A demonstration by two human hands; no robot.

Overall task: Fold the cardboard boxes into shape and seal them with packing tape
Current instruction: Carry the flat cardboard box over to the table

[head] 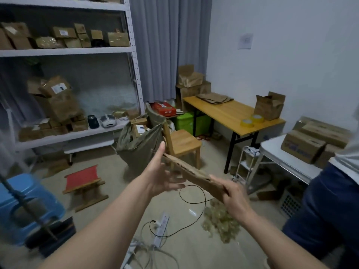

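Two bare hands hold one flattened cardboard box [191, 174] in the air above the floor, seen almost edge-on, so its corrugated brown edge runs as a narrow strip from upper left to lower right. The left hand [163, 171] is open, its fingers straight and spread, the palm against the box's upper left end. The right hand [233, 195] grips the lower right end with curled fingers [226, 188] wrapped over the edge. Two rolls of yellow packing tape [252, 120] lie side by side on the wooden counter [225, 111] at the right wall, near one open brown box [269, 107] that stands at the counter's far right end. One stack of flat cardboard sheets [214, 98] lies at the counter's far left end. A white counter [287, 158] at the right edge carries at least three closed cartons [303, 146]; the nearest one bears blue printing, too blurred to read. One wooden chair [182, 144] stands behind the held box, with an olive cloth bag [139, 142] hung on its back. A white metal shelf rack [68, 52] at the left holds many small brown boxes, several with white labels that cannot be read. One sheet of paper [245, 41] is fixed to the wall. On the floor stand one red folding stool [83, 180], one blue plastic stool [29, 199] and one white power strip [162, 226] with a black cable [194, 206] plugged in.
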